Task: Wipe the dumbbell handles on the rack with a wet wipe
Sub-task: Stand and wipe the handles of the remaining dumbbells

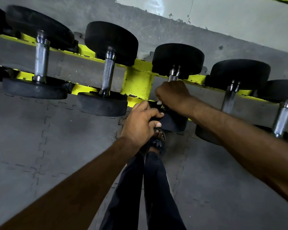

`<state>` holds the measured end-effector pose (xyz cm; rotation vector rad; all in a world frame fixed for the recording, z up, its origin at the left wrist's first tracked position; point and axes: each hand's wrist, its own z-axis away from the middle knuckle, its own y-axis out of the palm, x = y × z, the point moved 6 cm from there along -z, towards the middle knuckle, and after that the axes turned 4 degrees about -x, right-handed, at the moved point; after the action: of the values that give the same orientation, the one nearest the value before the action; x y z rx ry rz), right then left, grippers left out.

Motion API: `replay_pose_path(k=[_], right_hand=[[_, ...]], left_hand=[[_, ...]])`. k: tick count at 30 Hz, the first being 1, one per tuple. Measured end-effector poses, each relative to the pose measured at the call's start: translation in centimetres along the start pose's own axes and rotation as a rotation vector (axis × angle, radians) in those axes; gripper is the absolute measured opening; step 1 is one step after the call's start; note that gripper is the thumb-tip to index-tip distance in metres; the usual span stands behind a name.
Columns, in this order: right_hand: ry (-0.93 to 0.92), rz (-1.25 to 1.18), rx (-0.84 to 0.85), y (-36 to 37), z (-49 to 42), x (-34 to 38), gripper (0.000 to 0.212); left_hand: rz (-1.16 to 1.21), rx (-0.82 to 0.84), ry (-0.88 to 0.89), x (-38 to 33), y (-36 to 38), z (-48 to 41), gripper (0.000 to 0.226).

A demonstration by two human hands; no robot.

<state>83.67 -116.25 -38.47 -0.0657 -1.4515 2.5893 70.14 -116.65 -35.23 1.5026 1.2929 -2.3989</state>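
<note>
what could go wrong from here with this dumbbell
1. The left hand grips the near head of the dumbbell; if it slips off the yellow rack, it could land on the sandalled foot right below.
2. The right hand wraps the handle with only a scrap of wipe showing, so the handle's ends may get missed.

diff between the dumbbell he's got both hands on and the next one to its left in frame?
Handle: on the held dumbbell the right hand covers nearly all of it, with only a chrome stub showing. On the neighbour dumbbell the knurled handle is fully bare.
Near head: the left hand grips that of the held dumbbell. That of the neighbour dumbbell is untouched.
Shared: black round heads, chrome handles, both lying across the yellow rack.
</note>
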Motion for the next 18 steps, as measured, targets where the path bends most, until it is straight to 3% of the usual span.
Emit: replay_pose_path(k=[4,11,16,18], right_hand=[[-0.123,0.105,0.195,-0.2,-0.2,1.0,0.02],[0.066,0.181,-0.055,-3.5,-1.4,-1.7,0.023],[-0.082,0.242,0.304,-1.3,-0.6,1.2,0.023],[-0.091,0.168,0.322,-1.1,-0.3,1.2,0.021]], left_hand=[[0.02,0.011,0.011,0.0,0.0,0.1,0.02],[0.001,0.002,0.01,0.1,0.2,0.2,0.021],[-0.004,-0.004,0.014,0.1,0.1,0.1,0.021],[-0.007,0.012,0.002,0.1,0.2,0.1,0.021]])
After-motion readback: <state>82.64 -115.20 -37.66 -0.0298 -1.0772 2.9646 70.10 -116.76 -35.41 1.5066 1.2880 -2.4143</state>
